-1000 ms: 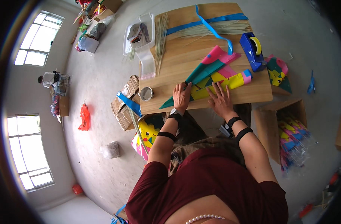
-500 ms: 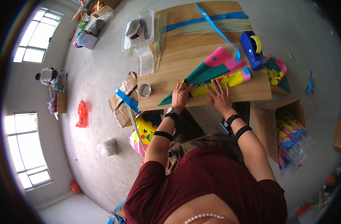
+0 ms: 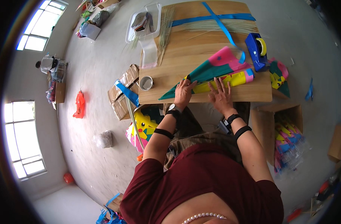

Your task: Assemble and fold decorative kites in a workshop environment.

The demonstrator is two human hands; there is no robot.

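Observation:
A long folded kite [image 3: 207,72], made of thin green, pink and yellow printed sheet, lies slantwise along the near edge of the table. Its narrow green tip points to the left. My left hand [image 3: 183,93] presses down on the kite near that tip, palm down with the fingers laid out flat. Farther right, my right hand [image 3: 221,98] rests on the rolled yellow side with its fingers spread. Neither hand grips anything. The kite's part under my fingers is hidden.
On the wooden table [image 3: 200,43] are thin sticks [image 3: 166,31], blue ribbon [image 3: 219,30], a blue tape dispenser [image 3: 257,52], a small round tin [image 3: 146,83] and a plastic tray [image 3: 158,22]. Right of my legs, an open carton [image 3: 263,130] holds packed bundles. Flattened cardboard [image 3: 116,99] leans at left.
My right hand has shifted slightly along the kite, its fingers still spread. My left hand stays near the tip. The whole view has tilted a little.

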